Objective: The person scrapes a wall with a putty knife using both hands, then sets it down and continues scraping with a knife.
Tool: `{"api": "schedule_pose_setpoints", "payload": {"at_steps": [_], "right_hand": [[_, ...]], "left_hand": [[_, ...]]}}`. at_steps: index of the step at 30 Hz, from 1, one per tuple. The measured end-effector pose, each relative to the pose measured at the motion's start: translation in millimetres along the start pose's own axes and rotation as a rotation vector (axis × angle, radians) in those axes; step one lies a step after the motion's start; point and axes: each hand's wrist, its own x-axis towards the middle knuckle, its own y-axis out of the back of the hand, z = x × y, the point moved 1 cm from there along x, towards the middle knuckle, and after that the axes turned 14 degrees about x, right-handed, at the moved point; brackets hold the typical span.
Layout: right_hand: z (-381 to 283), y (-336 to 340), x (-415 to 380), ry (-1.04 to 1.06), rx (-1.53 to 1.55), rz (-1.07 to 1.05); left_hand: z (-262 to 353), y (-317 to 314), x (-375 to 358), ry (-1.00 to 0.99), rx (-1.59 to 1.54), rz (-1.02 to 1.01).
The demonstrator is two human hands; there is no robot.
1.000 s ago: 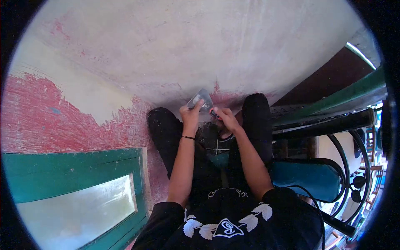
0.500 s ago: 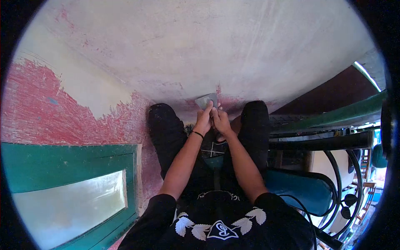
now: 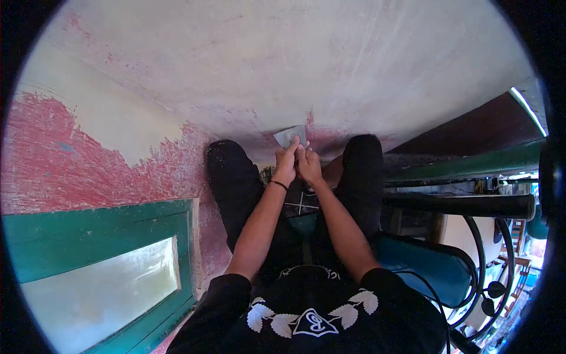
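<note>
Both hands meet in front of the lower wall, between my bent knees, on a putty knife (image 3: 290, 135) with a flat grey blade. My left hand (image 3: 285, 167), with a dark band at the wrist, is closed on it, its thumb stretched along the blade. Pressed up beside it, my right hand (image 3: 309, 167) is closed with its fingers curled at the tool's lower part. The handle is hidden by the hands. Just beyond the blade, the pale wall (image 3: 306, 65) has a reddish patch (image 3: 330, 135).
Rough red paint (image 3: 100, 165) covers the wall on the left, above a green frame (image 3: 88, 236) with a cloudy pane. To my right stand a blue-seated chair (image 3: 421, 265) and a green rail (image 3: 466, 163). A dark object with white crossed lines (image 3: 300, 205) lies between my legs.
The view has shifted slightly, and the wall, knees and hands sit a little higher in it. Both hands stay together on the putty knife.
</note>
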Motion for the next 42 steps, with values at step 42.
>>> {"api": "schedule_pose_setpoints", "payload": {"at_steps": [42], "right_hand": [[-18,4,14,-0.191,-0.049,-0.035]], "left_hand": [[-5,-4,15,0.026,0.018,0.087]]}}
